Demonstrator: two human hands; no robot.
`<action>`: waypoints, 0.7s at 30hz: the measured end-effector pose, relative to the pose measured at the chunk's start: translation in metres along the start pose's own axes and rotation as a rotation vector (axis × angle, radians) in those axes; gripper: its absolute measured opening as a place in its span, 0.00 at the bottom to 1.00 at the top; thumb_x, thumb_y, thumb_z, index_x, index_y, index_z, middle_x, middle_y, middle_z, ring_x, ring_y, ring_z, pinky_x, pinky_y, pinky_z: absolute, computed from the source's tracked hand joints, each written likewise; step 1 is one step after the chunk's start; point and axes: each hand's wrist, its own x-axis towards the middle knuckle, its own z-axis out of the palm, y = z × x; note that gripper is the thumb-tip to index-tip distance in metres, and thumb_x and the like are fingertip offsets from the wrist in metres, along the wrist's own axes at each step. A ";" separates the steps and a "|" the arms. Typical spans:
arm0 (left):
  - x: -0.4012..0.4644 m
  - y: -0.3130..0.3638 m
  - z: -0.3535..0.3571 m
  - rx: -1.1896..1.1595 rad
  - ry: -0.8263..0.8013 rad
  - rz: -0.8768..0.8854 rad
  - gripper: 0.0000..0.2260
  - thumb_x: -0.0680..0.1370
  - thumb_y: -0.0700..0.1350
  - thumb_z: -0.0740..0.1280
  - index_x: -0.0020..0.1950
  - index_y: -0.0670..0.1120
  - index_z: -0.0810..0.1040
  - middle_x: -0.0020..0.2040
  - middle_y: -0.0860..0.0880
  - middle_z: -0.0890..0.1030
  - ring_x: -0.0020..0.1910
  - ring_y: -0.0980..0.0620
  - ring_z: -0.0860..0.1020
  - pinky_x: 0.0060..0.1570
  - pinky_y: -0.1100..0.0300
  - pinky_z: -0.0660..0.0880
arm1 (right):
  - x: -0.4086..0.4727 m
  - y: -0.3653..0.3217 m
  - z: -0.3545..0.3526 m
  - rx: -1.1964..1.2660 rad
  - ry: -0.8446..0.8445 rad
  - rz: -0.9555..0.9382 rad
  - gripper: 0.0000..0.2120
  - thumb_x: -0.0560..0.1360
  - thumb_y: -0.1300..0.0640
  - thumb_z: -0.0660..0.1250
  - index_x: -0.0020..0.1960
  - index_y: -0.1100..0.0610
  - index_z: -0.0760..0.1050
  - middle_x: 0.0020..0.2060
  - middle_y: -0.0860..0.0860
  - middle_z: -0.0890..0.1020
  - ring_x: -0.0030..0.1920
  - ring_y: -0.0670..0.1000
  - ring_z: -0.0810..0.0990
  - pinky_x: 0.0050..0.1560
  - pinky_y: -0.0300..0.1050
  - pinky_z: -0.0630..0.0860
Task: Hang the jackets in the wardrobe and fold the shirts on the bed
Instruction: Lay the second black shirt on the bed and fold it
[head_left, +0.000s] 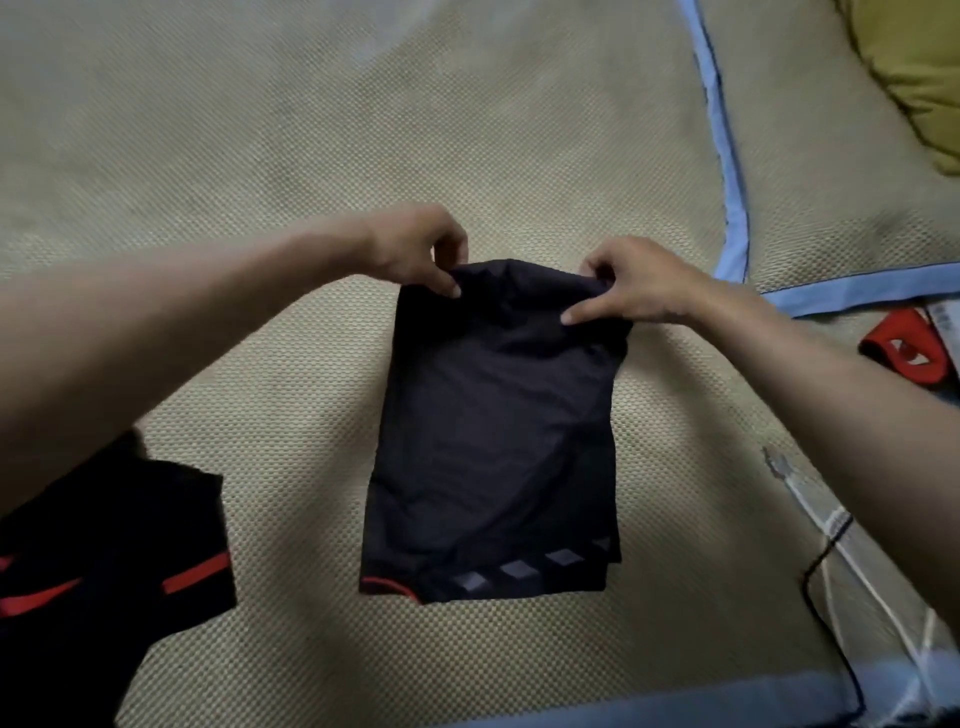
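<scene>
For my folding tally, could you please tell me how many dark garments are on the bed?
2: a dark shirt at centre, its far edge pinched by both hands, and a black garment with red stripes at lower left, partly cut off.

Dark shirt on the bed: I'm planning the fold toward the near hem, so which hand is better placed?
Neither clearly: left hand and right hand each pinch a far corner of the dark shirt; use both.
</scene>
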 end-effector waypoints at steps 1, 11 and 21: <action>-0.026 0.007 0.001 0.062 0.037 0.067 0.07 0.75 0.47 0.75 0.51 0.48 0.81 0.46 0.54 0.82 0.47 0.52 0.80 0.44 0.62 0.75 | -0.026 -0.006 0.001 -0.038 0.035 -0.075 0.19 0.68 0.45 0.80 0.37 0.54 0.73 0.30 0.46 0.76 0.33 0.48 0.73 0.37 0.50 0.71; -0.204 0.024 0.201 0.429 -0.079 0.350 0.07 0.74 0.49 0.59 0.43 0.52 0.76 0.38 0.55 0.77 0.35 0.52 0.78 0.47 0.57 0.66 | -0.204 -0.013 0.174 -0.229 -0.215 -0.238 0.14 0.70 0.49 0.64 0.55 0.48 0.70 0.46 0.45 0.77 0.42 0.49 0.80 0.39 0.44 0.74; -0.110 0.058 0.220 0.224 0.293 -0.055 0.27 0.84 0.53 0.49 0.82 0.43 0.56 0.82 0.46 0.56 0.81 0.49 0.55 0.77 0.41 0.53 | -0.126 -0.059 0.200 -0.153 0.332 -0.013 0.26 0.86 0.46 0.50 0.81 0.55 0.61 0.80 0.53 0.63 0.80 0.53 0.59 0.80 0.57 0.57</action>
